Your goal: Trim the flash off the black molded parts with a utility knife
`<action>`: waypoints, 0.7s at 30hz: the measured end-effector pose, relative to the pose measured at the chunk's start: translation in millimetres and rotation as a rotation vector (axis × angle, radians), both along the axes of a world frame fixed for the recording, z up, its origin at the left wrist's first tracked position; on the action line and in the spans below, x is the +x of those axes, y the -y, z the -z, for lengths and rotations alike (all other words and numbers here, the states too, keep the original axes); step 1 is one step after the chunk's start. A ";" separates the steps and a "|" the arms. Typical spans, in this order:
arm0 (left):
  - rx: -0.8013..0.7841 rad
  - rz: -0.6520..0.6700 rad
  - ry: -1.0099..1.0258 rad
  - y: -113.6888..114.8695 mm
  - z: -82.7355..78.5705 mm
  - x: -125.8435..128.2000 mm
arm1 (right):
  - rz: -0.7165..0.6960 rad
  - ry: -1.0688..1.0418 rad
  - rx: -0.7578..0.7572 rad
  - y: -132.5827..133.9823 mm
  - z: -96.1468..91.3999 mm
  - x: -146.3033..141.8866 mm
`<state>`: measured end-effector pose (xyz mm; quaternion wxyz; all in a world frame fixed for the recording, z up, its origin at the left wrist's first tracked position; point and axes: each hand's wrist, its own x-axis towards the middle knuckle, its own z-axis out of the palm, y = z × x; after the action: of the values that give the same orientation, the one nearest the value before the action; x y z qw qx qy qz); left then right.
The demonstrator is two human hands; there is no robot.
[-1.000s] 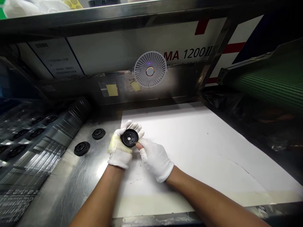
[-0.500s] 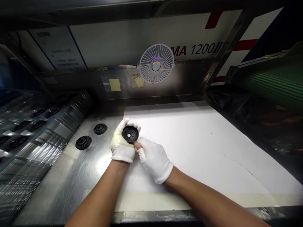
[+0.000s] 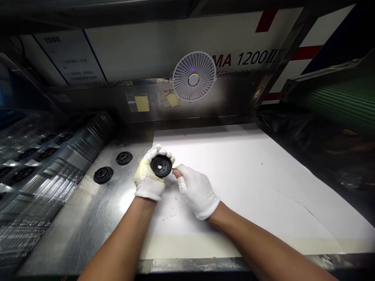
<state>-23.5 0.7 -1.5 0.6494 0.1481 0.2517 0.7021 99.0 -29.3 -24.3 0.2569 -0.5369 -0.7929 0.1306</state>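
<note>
My left hand (image 3: 148, 177), in a white glove with a yellowish palm, is closed round a round black plastic part (image 3: 161, 166). This part faces me, with a pale centre hole and smaller holes about it. At its right rim my right hand (image 3: 197, 189), also gloved, pinches a small thin tool (image 3: 174, 169) whose tip meets or nearly meets the edge. The thumb is bare at its end. Most of the tool is hidden in the fingers, so its kind does not show. Two similar black parts, one nearer (image 3: 103, 175) and one farther (image 3: 124, 158), lie on the metal at left.
A stack of clear plastic trays (image 3: 73, 164) with black parts in the top one stands at left. White paper (image 3: 249, 187) covers much of the metal bench (image 3: 88, 234). Behind hangs a small white fan (image 3: 193, 77). Dark plastic sheeting (image 3: 328, 144) lies at right.
My right hand has moved slightly up and right, from the part's lower rim to its right side. The part stays in my left hand. The view has shifted a little.
</note>
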 end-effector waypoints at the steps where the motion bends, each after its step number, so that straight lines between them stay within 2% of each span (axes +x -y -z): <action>1: 0.009 -0.012 -0.001 0.0 -0.3 0.7 | -0.001 -0.003 -0.001 0.7 0.0 -0.9; 8: 0.004 -0.061 -0.007 0.4 -0.8 4.0 | -0.076 -0.012 0.032 7.7 -0.3 -8.7; 10: 0.026 -0.016 -0.017 1.6 -0.2 2.6 | -0.074 -0.010 0.024 8.4 -0.2 -8.2; 14: -0.035 0.150 -0.067 3.9 -0.3 -1.1 | -0.052 -0.003 0.008 4.8 -0.7 -2.2; 21: -0.054 0.126 -0.011 1.3 -4.8 0.2 | 0.018 0.020 -0.013 0.1 -0.6 2.4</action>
<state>-23.3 -0.7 3.4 0.6947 0.1502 0.2642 0.6519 101.3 -29.4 -23.7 0.2465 -0.5472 -0.7896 0.1281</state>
